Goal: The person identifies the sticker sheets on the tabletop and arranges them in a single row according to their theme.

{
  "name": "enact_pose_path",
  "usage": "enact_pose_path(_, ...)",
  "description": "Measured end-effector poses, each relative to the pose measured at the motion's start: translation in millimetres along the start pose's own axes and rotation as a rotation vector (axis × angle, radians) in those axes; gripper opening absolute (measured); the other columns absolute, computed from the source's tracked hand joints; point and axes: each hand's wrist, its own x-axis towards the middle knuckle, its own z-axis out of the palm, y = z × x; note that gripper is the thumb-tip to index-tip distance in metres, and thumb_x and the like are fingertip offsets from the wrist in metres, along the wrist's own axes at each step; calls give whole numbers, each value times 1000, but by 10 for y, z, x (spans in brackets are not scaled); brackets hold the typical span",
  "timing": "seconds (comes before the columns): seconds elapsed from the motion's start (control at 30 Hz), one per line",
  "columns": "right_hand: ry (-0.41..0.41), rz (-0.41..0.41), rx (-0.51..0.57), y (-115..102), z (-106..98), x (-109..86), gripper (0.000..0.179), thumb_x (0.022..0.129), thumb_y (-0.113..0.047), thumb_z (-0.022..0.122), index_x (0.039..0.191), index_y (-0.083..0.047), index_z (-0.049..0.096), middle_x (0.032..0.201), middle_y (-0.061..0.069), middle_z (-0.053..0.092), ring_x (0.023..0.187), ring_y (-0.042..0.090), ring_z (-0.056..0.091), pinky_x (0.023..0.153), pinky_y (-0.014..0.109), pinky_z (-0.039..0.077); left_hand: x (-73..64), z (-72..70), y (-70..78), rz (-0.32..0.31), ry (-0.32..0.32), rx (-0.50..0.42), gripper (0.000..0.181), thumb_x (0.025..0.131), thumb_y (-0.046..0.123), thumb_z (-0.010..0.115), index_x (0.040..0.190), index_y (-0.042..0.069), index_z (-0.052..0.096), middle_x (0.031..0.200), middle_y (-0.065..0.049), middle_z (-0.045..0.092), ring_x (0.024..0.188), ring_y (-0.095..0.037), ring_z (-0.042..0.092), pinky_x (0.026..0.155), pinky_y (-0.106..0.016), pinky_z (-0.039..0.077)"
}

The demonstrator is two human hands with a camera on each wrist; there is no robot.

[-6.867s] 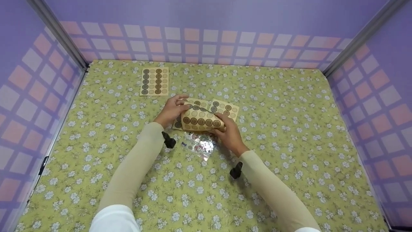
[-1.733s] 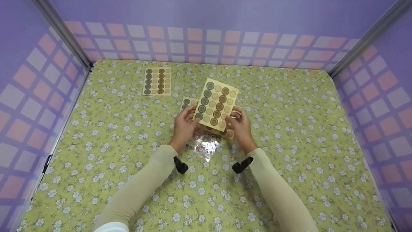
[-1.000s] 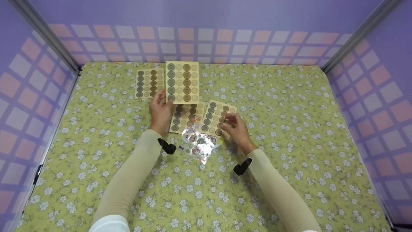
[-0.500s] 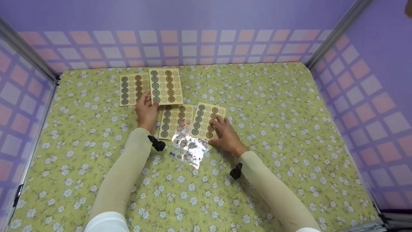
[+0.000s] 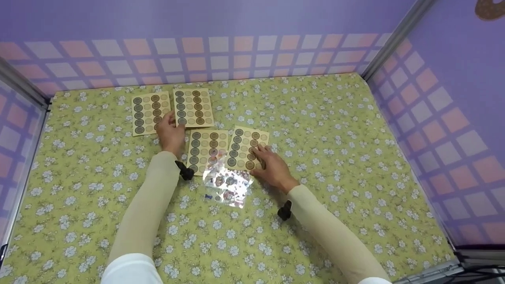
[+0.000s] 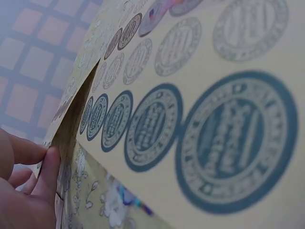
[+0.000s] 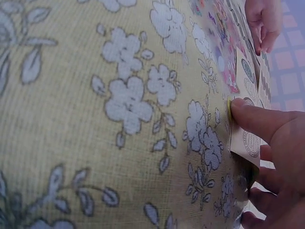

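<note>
My left hand (image 5: 171,134) pinches the near left corner of a cream sticker sheet (image 5: 193,107) printed with rows of round seals. In the left wrist view, thumb and finger (image 6: 47,167) meet on that sheet's edge. My right hand (image 5: 273,167) grips the near right corner of another such sheet (image 5: 246,148); its thumb (image 7: 252,117) lies at the near edge and its fingers along the right side. Between the hands lies a third seal sheet (image 5: 205,152). A clear, shiny sheet of colourful stickers (image 5: 229,187) overlaps the near edges of these two.
A fourth seal sheet (image 5: 150,112) lies at the back left, partly behind my left hand. A flowered yellow-green cloth (image 5: 335,157) covers the table. Purple checked panels (image 5: 244,51) stand along the back and sides.
The sheet once held in both hands has gone to the back left in my left hand and come down beside the fourth sheet. My right hand has let it go and reached the right-hand sheet.
</note>
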Motion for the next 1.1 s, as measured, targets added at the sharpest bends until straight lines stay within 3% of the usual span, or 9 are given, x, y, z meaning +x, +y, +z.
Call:
enact_pose_path(0.17,41,14,31,-15,-4,24,68,83,-31,77,144,-25,47,157,-3,33,148,23,26,119,46,25,9,-14,-17,96,24,109,50,99,16,51,148,15,39,144,-10,43,130,-23,45,103,-39,45)
enact_pose_path(0.27,83,4,37,-19,-2,48,62,82,-28,77,139,-24,54,152,2,43,143,26,36,117,47,29,9,-7,-26,176,59,201,46,99,16,51,144,9,44,144,-14,39,132,-29,42,106,-42,42)
enact_pose_path(0.37,118,-13,20,-21,-1,71,56,82,-27,78,134,-24,58,144,4,52,135,28,46,114,46,33,4,8,-29,217,76,261,44,98,16,52,140,5,47,145,-17,34,134,-32,38,109,-45,37)
enact_pose_path(0.53,158,-22,44,-31,-3,86,47,84,-25,76,129,-22,63,133,2,61,125,25,54,110,43,39,-40,50,-8,215,55,265,45,96,17,54,139,4,48,145,-17,33,135,-34,37,112,-47,34)
enact_pose_path(0.67,171,-29,62,-37,-1,85,38,88,-25,72,125,-22,66,129,1,63,123,23,55,108,43,42,-125,115,30,264,43,236,40,96,15,56,134,3,53,140,-17,37,129,-34,42,107,-47,37)
enact_pose_path(0.8,181,-18,96,-36,-4,71,35,89,-25,71,123,-22,67,128,1,63,122,23,55,106,42,43,-230,207,61,342,-25,234,34,97,15,55,129,2,56,135,-17,42,121,-33,47,101,-47,42)
enact_pose_path(0.93,185,-20,155,-34,0,70,31,89,-25,71,119,-20,69,122,2,65,111,21,59,97,40,48,-345,280,82,376,-134,211,31,98,13,54,126,1,57,126,-18,51,110,-30,56,94,-43,49)
enact_pose_path(1.1,192,-33,184,-44,23,75,27,89,-26,70,115,-19,70,116,2,68,99,17,60,84,34,49,-474,354,88,325,-309,179,28,99,18,53,120,2,61,108,-16,62,93,-30,64,79,-38,52)
